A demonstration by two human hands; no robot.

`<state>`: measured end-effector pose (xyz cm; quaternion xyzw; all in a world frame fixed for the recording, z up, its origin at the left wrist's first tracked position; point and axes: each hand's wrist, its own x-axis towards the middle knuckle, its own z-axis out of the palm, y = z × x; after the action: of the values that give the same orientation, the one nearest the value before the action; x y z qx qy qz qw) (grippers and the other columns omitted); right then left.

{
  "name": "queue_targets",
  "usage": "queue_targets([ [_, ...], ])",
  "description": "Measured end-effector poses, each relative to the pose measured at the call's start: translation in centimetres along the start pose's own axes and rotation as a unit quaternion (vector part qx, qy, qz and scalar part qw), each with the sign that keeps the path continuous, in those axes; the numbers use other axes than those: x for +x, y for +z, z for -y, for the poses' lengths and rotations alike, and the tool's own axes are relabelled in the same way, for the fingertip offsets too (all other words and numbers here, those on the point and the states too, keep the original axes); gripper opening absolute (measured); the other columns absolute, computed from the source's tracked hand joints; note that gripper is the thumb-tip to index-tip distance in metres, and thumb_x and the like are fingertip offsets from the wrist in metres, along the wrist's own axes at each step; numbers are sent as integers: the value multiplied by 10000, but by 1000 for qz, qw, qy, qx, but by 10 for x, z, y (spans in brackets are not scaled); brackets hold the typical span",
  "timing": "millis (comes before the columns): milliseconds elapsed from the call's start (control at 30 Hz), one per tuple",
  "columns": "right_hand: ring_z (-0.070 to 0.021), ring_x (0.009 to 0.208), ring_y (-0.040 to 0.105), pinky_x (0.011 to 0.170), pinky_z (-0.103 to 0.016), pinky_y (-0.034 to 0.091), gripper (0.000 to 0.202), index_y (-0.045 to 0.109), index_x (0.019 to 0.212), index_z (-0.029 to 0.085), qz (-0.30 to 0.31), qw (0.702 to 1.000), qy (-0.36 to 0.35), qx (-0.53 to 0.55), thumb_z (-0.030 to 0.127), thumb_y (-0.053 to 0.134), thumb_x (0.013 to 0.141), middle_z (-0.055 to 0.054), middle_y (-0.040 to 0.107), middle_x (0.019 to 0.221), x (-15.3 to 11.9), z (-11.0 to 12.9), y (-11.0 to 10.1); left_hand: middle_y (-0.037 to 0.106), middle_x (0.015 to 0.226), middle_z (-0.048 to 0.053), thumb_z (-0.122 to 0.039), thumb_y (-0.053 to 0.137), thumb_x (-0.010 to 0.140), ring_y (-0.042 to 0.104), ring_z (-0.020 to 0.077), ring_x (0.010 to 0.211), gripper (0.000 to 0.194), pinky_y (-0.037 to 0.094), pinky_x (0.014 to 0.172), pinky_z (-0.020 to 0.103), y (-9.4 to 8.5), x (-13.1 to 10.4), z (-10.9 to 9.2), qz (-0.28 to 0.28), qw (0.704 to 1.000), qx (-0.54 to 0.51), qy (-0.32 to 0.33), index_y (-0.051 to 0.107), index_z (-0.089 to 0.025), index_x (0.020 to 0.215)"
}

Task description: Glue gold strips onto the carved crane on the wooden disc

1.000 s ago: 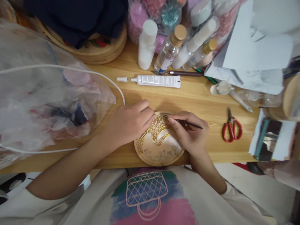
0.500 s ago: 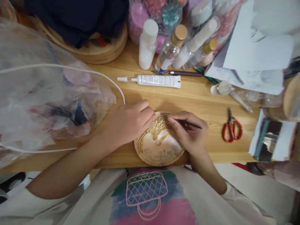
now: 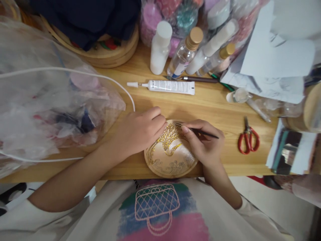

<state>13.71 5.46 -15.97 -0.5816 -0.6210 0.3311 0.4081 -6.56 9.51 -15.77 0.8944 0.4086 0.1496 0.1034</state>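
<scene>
A round wooden disc [image 3: 160, 164] lies near the table's front edge, bearing a raised gold pattern at its upper part and grey wave-like lines below. My right hand [image 3: 207, 142] rests at the disc's right side, its thumb and fingers pinching dark tweezers [image 3: 204, 132]. The tweezers' tips point left, over the gold pattern near the upper rim. On the left edge of the disc lies my left hand [image 3: 142, 132], fingers curled closed. Whatever its fingertips may hold is hidden from this angle.
Behind the disc lies a white tube [image 3: 172, 87] with a narrow cap. Several bottles [image 3: 160, 48] stand farther back. Red-handled pliers [image 3: 248, 137] are to the right. A clear plastic bag [image 3: 57, 110] and a white cable [image 3: 110, 79] cover the left side. Papers [image 3: 278, 63] lie back right.
The whole view has shifted very slightly. Both hands and the tweezers keep nearly the same place on the disc.
</scene>
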Motion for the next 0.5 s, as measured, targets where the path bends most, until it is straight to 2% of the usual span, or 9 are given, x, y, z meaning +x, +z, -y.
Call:
queue_targets([
  [500, -137, 720, 715, 660, -252, 594, 67, 741, 842, 249, -1, 1000, 10, -7, 189, 721, 817, 6, 767, 815, 0, 1, 1, 653, 779, 12, -250, 472, 972, 530, 119, 558, 276, 341, 500, 280, -2, 0, -1, 17, 1000, 9, -7, 667, -167, 795],
])
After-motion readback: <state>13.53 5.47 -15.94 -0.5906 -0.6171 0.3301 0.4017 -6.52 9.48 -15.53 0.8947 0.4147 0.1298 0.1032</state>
